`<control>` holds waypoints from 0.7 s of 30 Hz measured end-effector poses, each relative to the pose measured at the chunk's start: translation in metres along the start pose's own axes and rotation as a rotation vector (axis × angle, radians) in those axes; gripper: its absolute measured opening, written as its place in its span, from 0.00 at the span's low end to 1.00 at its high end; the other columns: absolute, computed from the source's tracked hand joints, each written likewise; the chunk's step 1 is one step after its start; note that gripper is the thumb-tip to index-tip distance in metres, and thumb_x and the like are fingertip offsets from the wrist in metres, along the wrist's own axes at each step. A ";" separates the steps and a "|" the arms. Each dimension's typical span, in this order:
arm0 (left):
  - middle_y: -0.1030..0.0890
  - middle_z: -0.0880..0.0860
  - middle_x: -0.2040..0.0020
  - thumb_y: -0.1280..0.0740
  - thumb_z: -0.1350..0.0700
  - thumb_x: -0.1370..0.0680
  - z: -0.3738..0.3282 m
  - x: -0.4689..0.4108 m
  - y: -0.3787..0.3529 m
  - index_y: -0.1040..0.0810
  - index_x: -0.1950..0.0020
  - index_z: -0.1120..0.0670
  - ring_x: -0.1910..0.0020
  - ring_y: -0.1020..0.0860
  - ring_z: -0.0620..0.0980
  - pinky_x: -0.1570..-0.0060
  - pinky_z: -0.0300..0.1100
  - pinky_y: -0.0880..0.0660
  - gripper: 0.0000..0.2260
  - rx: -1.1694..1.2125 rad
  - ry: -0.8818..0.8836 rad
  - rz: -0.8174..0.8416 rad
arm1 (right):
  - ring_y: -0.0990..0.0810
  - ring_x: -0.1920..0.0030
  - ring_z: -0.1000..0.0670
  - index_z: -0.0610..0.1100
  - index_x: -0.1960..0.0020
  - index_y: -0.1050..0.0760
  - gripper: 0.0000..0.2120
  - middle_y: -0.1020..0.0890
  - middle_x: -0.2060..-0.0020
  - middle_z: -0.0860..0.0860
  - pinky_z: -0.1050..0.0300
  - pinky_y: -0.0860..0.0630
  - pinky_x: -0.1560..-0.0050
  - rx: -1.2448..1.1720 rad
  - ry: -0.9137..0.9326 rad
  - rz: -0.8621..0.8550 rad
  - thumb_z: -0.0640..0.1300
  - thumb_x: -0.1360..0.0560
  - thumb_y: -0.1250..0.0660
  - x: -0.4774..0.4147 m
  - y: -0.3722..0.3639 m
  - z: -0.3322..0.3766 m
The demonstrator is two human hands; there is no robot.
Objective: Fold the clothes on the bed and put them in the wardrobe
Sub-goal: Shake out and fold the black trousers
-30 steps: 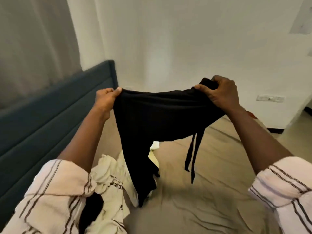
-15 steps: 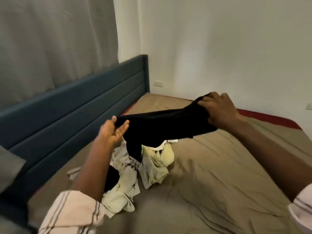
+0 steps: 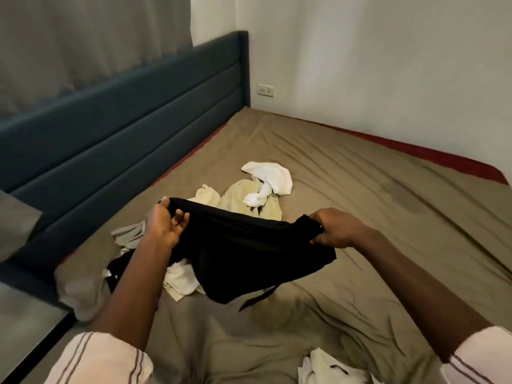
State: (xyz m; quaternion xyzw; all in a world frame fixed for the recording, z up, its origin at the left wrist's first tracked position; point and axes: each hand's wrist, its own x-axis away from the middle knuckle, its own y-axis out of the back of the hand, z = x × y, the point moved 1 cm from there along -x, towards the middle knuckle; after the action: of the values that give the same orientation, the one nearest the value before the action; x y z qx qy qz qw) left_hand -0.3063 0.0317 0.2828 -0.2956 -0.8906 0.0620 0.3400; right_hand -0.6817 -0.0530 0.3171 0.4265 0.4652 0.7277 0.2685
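Black garment (image 3: 243, 256): hung in the air between the two hands, stretched along its top edge, with the rest sagging below the fingers towards the bed (image 3: 388, 217).
Left hand (image 3: 163, 225): thumb lay over the edge and the fingers curled loosely beneath, pinching the cloth.
Right hand (image 3: 335, 228): fingers curled tight round the bunched far corner.
Handling: it looked light, soft and wholly limp, so it would droop from any single hold. It was not fragile, though thin cloth may slip through a loose pinch.
Drawstring (image 3: 260, 296): dangled below the right fingers and seemed likely to snag or trail in a fold.
Best hold: probably the two ends of the top edge, where the fingers already were, kept taut.
Bed as holder: carried unfolded clothes. A white garment (image 3: 271, 178) and a pale yellow garment (image 3: 249, 198) lay beyond the fingers, and more pale cloth lay beneath the left wrist.
Wardrobe: not in view, so its contents could not be told.
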 end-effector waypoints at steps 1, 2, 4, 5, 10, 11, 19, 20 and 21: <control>0.25 0.50 0.58 0.40 0.54 0.13 0.003 -0.001 -0.001 0.26 0.42 0.51 0.70 0.27 0.42 0.69 0.39 0.21 0.04 0.016 0.018 0.005 | 0.18 0.47 0.46 0.54 0.39 0.22 0.16 0.17 0.48 0.50 0.50 0.21 0.52 0.123 -0.072 -0.060 0.52 0.26 0.29 -0.003 -0.005 0.003; 0.23 0.52 0.54 0.41 0.55 0.13 0.006 -0.001 -0.001 0.27 0.38 0.52 0.68 0.24 0.43 0.68 0.41 0.20 0.06 0.037 0.038 0.014 | 0.18 0.46 0.45 0.55 0.37 0.24 0.17 0.17 0.47 0.49 0.52 0.23 0.55 0.217 -0.148 -0.136 0.51 0.25 0.32 -0.005 -0.009 0.008; 0.22 0.57 0.40 0.43 0.55 0.12 0.010 -0.014 0.001 0.31 0.27 0.54 0.62 0.15 0.50 0.65 0.48 0.17 0.14 0.083 0.102 0.052 | 0.18 0.46 0.42 0.55 0.35 0.24 0.18 0.17 0.47 0.48 0.52 0.24 0.55 0.167 -0.279 -0.272 0.46 0.24 0.35 -0.014 -0.013 0.021; 0.23 0.60 0.35 0.44 0.55 0.12 0.010 -0.021 0.003 0.34 0.23 0.54 0.61 0.13 0.54 0.66 0.51 0.16 0.17 0.115 0.137 0.056 | 0.18 0.46 0.40 0.55 0.36 0.24 0.18 0.17 0.48 0.47 0.50 0.23 0.54 0.023 -0.312 -0.324 0.43 0.25 0.36 -0.020 -0.013 0.029; 0.22 0.54 0.36 0.42 0.51 0.13 -0.040 -0.051 0.011 0.30 0.27 0.53 0.52 0.17 0.51 0.63 0.49 0.17 0.16 0.062 -0.006 -0.128 | 0.13 0.63 0.41 0.52 0.48 0.23 0.18 0.16 0.54 0.48 0.45 0.16 0.64 -0.804 -0.288 -0.394 0.33 0.28 0.41 -0.062 0.015 0.085; 0.22 0.54 0.37 0.42 0.50 0.13 -0.062 -0.052 0.010 0.30 0.28 0.53 0.52 0.17 0.51 0.61 0.49 0.18 0.15 0.053 -0.108 -0.180 | 0.13 0.64 0.41 0.53 0.48 0.23 0.19 0.17 0.48 0.47 0.48 0.17 0.69 -1.008 -0.276 -0.389 0.31 0.26 0.41 -0.071 0.026 0.099; 0.28 0.48 0.66 0.43 0.54 0.14 -0.215 0.033 -0.032 0.37 0.63 0.50 0.74 0.26 0.39 0.70 0.42 0.22 0.16 0.068 -0.898 -0.323 | 0.13 0.69 0.42 0.49 0.26 0.32 0.22 0.19 0.40 0.40 0.59 0.21 0.76 -1.616 -0.019 -0.390 0.32 0.15 0.44 -0.097 0.110 0.162; 0.30 0.48 0.67 0.43 0.55 0.14 -0.214 0.047 -0.038 0.37 0.62 0.50 0.75 0.27 0.39 0.72 0.41 0.25 0.16 0.098 -0.954 -0.325 | 0.13 0.67 0.42 0.48 0.27 0.31 0.21 0.17 0.43 0.41 0.59 0.20 0.75 -1.626 0.023 -0.412 0.31 0.15 0.44 -0.088 0.114 0.156; 0.29 0.47 0.67 0.43 0.55 0.14 -0.206 0.062 -0.042 0.36 0.62 0.50 0.74 0.27 0.39 0.72 0.40 0.27 0.16 0.123 -0.973 -0.323 | 0.12 0.64 0.43 0.47 0.28 0.29 0.20 0.16 0.45 0.43 0.59 0.19 0.72 -1.628 0.065 -0.456 0.30 0.16 0.43 -0.077 0.113 0.147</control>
State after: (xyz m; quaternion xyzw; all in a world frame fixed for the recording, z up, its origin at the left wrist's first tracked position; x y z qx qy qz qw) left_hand -0.2314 0.0140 0.4879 -0.0705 -0.9747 0.1912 -0.0917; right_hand -0.5149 -0.0958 0.4206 -0.0255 -0.1220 0.7758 0.6185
